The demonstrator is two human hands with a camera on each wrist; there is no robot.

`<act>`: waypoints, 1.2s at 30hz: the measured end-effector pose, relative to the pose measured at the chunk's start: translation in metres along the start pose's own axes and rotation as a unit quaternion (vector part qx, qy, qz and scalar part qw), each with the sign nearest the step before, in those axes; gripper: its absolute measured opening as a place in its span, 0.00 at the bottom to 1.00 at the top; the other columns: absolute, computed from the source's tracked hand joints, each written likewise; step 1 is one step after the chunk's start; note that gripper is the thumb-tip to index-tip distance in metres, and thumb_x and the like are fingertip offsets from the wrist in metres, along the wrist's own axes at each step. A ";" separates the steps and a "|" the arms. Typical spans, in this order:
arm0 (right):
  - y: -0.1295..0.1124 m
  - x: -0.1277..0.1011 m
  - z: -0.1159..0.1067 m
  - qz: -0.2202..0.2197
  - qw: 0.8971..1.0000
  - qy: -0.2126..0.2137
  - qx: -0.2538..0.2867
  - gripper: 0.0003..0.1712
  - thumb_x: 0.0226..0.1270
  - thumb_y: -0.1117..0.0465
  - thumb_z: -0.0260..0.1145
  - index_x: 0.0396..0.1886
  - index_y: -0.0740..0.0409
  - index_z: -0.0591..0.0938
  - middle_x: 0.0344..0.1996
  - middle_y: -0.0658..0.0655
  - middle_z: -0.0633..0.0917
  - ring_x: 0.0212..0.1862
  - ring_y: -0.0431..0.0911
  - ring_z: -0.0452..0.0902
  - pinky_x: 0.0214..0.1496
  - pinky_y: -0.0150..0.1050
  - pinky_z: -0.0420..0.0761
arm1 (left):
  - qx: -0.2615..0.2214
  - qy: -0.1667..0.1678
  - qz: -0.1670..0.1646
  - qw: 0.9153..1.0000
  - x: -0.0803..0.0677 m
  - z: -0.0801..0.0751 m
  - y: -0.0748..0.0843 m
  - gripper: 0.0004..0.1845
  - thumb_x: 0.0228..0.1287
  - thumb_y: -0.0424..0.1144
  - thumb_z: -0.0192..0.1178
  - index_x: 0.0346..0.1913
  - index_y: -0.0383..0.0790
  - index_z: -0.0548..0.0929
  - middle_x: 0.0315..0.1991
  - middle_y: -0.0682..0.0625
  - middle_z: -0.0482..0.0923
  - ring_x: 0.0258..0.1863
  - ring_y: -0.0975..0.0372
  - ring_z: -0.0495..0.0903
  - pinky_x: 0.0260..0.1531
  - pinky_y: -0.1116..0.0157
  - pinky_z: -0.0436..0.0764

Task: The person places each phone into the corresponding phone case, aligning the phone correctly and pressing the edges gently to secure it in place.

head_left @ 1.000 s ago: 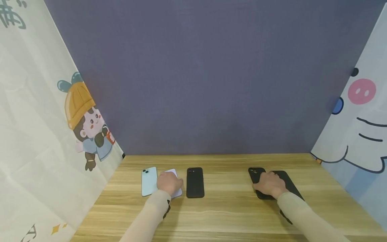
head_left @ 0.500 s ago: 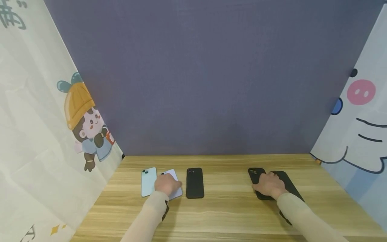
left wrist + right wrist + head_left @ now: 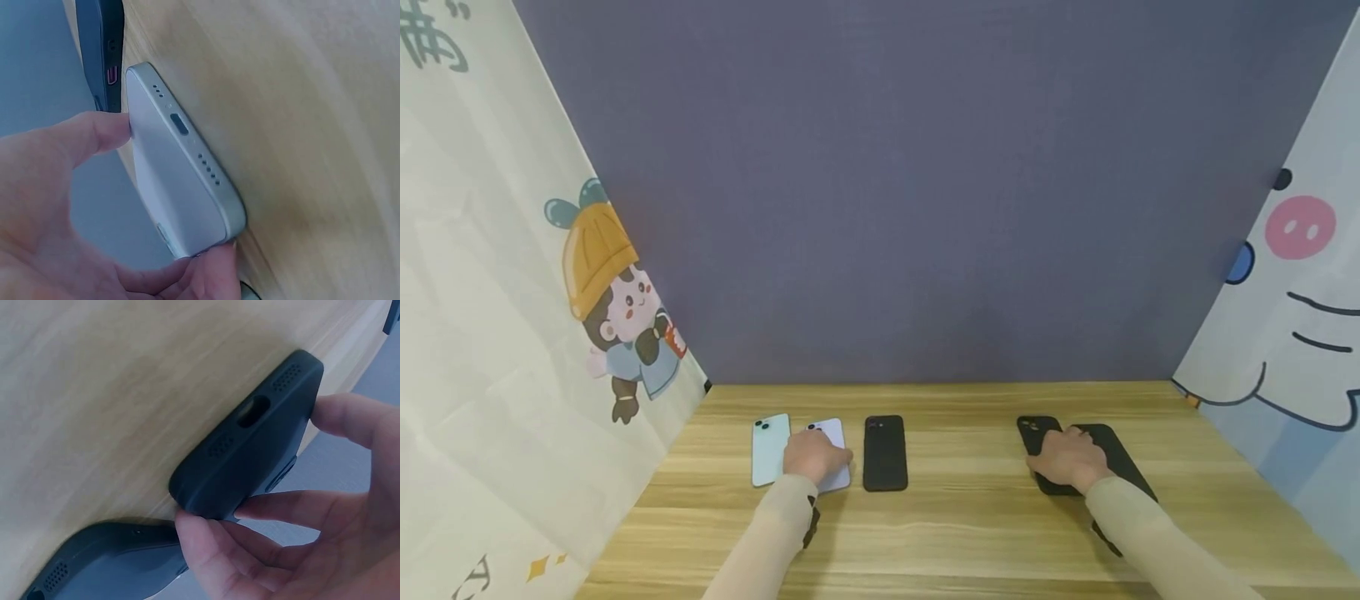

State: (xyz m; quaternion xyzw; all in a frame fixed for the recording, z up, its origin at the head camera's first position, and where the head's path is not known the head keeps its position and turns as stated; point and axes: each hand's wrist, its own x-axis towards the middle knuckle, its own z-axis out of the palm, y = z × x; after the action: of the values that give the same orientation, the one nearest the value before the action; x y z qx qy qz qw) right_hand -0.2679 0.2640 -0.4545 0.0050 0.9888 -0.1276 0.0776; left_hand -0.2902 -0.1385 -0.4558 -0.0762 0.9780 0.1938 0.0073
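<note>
My left hand (image 3: 812,455) grips a pale lilac phone (image 3: 832,437) by its long edges on the wooden table (image 3: 955,508); the left wrist view shows thumb and fingers pinching its bottom corners (image 3: 181,187). A light blue phone (image 3: 770,448) lies just to its left and a black-cased phone (image 3: 884,452) to its right. My right hand (image 3: 1067,458) grips a black phone case (image 3: 1036,435) by its sides; in the right wrist view the fingers curl round its lower end (image 3: 250,444). A second black case (image 3: 1122,462) lies beside it, partly under my forearm.
A dark blue-grey back wall (image 3: 925,192) closes the table's far edge. Cartoon-printed cloth panels stand at the left (image 3: 512,333) and right (image 3: 1292,292). Bare wood lies between the two hands and along the front of the table.
The lilac phone has turned slightly under my left hand, now lying straighter beside the blue phone. My right hand stays on the black case.
</note>
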 end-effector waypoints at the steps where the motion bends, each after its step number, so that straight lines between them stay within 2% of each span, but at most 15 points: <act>1: 0.000 0.000 0.000 0.000 1.000 -0.001 -0.001 0.33 0.69 0.44 0.65 0.51 0.74 0.82 0.53 0.89 0.69 0.57 0.85 0.63 0.45 0.69 0.76 | -0.002 0.000 -0.002 1.000 0.001 0.001 0.000 0.28 0.54 0.54 0.70 0.38 0.25 0.85 0.35 0.36 0.78 0.35 0.49 0.75 0.32 0.53 0.81; 10: -0.001 0.000 -0.001 0.001 1.000 0.002 -0.005 0.33 0.69 0.45 0.65 0.52 0.75 0.82 0.55 0.90 0.68 0.58 0.86 0.61 0.46 0.71 0.76 | -0.025 0.012 -0.025 0.999 0.007 0.005 -0.002 0.37 0.50 0.56 0.72 0.42 0.19 0.80 0.34 0.35 0.72 0.34 0.48 0.72 0.31 0.53 0.79; 17: -0.002 0.001 0.000 0.008 1.000 0.000 -0.009 0.33 0.70 0.45 0.65 0.52 0.75 0.81 0.54 0.89 0.69 0.58 0.85 0.62 0.47 0.70 0.76 | -0.022 0.019 -0.029 0.999 0.008 0.007 -0.002 0.36 0.49 0.57 0.74 0.39 0.21 0.82 0.34 0.36 0.74 0.33 0.48 0.74 0.30 0.54 0.81; 24: -0.001 0.001 0.002 0.005 1.000 -0.002 -0.004 0.31 0.70 0.45 0.66 0.50 0.73 0.83 0.54 0.89 0.69 0.58 0.85 0.62 0.47 0.71 0.75 | -0.013 0.034 -0.049 0.998 0.010 0.012 0.005 0.46 0.48 0.57 0.75 0.51 0.14 0.75 0.40 0.30 0.72 0.43 0.42 0.74 0.41 0.47 0.80; 30: -0.001 0.002 0.001 0.011 1.000 -0.006 0.000 0.28 0.69 0.46 0.66 0.48 0.71 0.84 0.55 0.89 0.68 0.60 0.86 0.60 0.47 0.71 0.75 | -0.038 0.018 -0.092 0.995 0.011 0.011 0.011 0.48 0.48 0.55 0.77 0.55 0.14 0.71 0.39 0.30 0.71 0.45 0.40 0.73 0.44 0.40 0.79; 36: 0.000 0.003 0.001 0.010 1.000 -0.005 0.001 0.29 0.69 0.46 0.66 0.48 0.72 0.84 0.55 0.89 0.69 0.60 0.86 0.60 0.48 0.72 0.74 | -0.049 0.009 -0.092 0.995 0.011 0.009 0.011 0.48 0.49 0.54 0.76 0.57 0.14 0.71 0.40 0.30 0.71 0.43 0.42 0.72 0.41 0.43 0.80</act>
State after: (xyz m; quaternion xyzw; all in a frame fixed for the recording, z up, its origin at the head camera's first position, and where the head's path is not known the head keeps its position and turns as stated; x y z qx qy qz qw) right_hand -0.2704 0.2633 -0.4562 0.0143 0.9881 -0.1281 0.0838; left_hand -0.3025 -0.1271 -0.4602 -0.1678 0.9561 0.2397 0.0128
